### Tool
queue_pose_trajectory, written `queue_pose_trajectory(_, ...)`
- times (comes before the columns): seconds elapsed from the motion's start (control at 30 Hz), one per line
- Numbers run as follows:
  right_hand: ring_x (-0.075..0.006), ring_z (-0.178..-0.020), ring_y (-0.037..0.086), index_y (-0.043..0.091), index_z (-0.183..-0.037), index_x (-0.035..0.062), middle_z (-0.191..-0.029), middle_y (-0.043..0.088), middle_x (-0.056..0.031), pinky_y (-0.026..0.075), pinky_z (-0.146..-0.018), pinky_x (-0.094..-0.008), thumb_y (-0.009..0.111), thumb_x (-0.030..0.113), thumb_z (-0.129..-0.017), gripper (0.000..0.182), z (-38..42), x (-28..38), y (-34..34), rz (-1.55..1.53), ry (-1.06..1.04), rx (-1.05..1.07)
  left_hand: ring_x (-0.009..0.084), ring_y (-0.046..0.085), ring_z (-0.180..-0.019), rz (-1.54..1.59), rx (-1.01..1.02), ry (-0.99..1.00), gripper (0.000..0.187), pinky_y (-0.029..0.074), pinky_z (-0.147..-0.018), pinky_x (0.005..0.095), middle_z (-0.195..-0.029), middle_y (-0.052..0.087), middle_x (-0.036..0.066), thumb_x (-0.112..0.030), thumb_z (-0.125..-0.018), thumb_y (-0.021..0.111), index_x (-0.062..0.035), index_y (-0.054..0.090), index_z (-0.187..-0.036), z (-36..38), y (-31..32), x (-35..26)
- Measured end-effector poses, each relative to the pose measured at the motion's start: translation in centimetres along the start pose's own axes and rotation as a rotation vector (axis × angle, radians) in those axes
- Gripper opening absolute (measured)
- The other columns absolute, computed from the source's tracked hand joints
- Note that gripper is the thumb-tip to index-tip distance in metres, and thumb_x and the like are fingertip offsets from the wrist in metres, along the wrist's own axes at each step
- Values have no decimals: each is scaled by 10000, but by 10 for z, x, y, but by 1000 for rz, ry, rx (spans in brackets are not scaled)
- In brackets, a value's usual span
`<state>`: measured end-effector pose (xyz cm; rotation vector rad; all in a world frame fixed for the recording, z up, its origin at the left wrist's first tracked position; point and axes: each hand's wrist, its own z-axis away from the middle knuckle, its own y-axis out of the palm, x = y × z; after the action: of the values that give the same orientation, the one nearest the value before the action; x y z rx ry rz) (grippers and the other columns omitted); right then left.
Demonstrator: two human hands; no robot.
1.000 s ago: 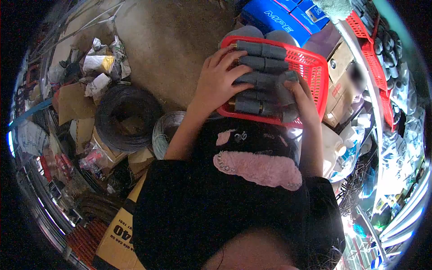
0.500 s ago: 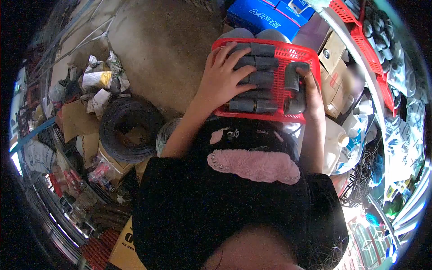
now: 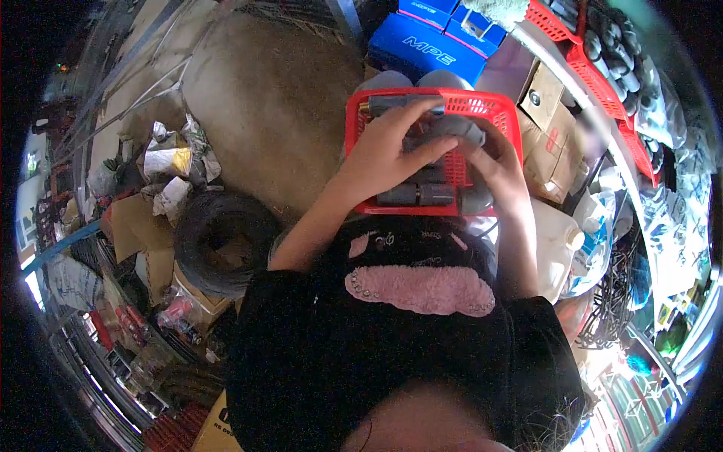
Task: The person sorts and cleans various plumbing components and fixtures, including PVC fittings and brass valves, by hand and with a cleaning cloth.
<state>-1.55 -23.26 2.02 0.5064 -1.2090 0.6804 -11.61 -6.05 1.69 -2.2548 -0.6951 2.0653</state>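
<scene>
A red plastic basket (image 3: 516,128) of grey plastic pipe fittings rests on my lap. Over its middle, my left hand (image 3: 384,154) and my right hand (image 3: 498,169) meet around a grey pipe fitting (image 3: 461,129) that looks like an elbow. My left thumb and fingers close on it from the left, while my right fingers grip its right side. Below them a row of grey fittings (image 3: 418,194) lies along the near side of the basket. One more fitting (image 3: 476,200) sits in the near right corner. My left hand hides the fittings beneath it.
Blue boxes (image 3: 425,47) stand beyond the basket. To the right are cardboard boxes (image 3: 550,139), a whitish jug (image 3: 550,241) and more red baskets (image 3: 602,83) of fittings. A dark coil (image 3: 226,241) and crumpled paper (image 3: 169,162) lie on the left.
My left hand has moved right from the row of fittings to the fitting in my right hand. That fitting has been raised and shifted left, toward the basket's middle.
</scene>
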Motion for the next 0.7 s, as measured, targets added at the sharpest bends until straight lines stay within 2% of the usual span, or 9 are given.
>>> queue_pose_trajectory(0.1,-146,-851,618,537,-1298,39,-1139,625,-102,491,-760,-260,523,546,-943,619,-14,3,6,-157,-117,-175,138,630,-887,294,64,-198,436,517,-697,290,-1042,664,77,-290,-865,729,-23,620,-1190,-17,-1,6)
queue_pose_trajectory(0.13,-154,-798,617,507,-1326,52,-1145,618,-126,506,-713,-256,399,657,-942,725,-12,15,5,-258,77,-201,111,625,-863,390,54,-259,434,513,-673,275,-1022,668,63,-286,-870,724,-9,619,-1188,-19,-3,5)
queue_pose_trajectory(0.23,-135,-661,579,445,-1382,77,-1088,622,-107,476,-552,-267,354,646,-959,715,-12,19,-12,-369,28,-164,72,611,-872,579,40,-361,378,507,-662,247,-1025,665,37,-262,-894,696,-6,627,-1164,-14,-3,-7)
queue_pose_trajectory(0.33,-194,-1044,562,480,-1367,47,-1170,613,-120,427,-955,-317,310,576,-1004,664,-15,22,-5,-339,63,-366,83,609,-935,643,45,-425,360,529,-725,277,-1044,656,35,-252,-922,653,-34,601,-1204,-13,8,-15)
queue_pose_trajectory(0.37,-193,-1017,554,504,-1330,41,-1151,613,-106,431,-928,-308,292,530,-1025,615,-25,6,-2,-33,-156,-557,94,610,-973,724,59,-545,366,545,-769,300,-1046,653,32,-248,-935,634,-50,580,-1238,-11,13,-16)
queue_pose_trajectory(0.43,-96,-739,500,543,-1198,58,-934,610,-34,421,-707,-242,336,440,-1044,460,-40,38,3,-171,-235,-489,141,599,-1052,1186,109,-613,418,552,-856,369,-1134,613,47,-271,-965,590,-54,497,-1309,-28,18,-7)
queue_pose_trajectory(0.5,-84,-685,468,543,-1168,67,-879,584,-21,399,-653,-233,378,410,-1042,401,-67,37,-3,-167,-326,-558,169,588,-1091,1122,71,-505,418,557,-873,400,-1197,576,63,-281,-979,568,-53,469,-1314,-50,17,-23)
queue_pose_trajectory(0.57,-96,-699,467,537,-1138,61,-902,577,-39,397,-662,-243,412,383,-1036,360,-86,61,-1,-259,-378,-596,193,590,-1114,1045,29,-449,402,559,-883,430,-1243,561,74,-295,-993,539,-67,460,-1314,-66,19,-32)
queue_pose_trajectory(0.7,-161,-1014,497,529,-1195,63,-1110,547,-75,384,-924,-311,469,427,-995,420,-136,76,-3,-419,-425,-693,224,596,-1125,1045,-34,-295,385,527,-920,464,-1259,576,84,-342,-1004,510,-96,481,-1298,-129,9,-27)
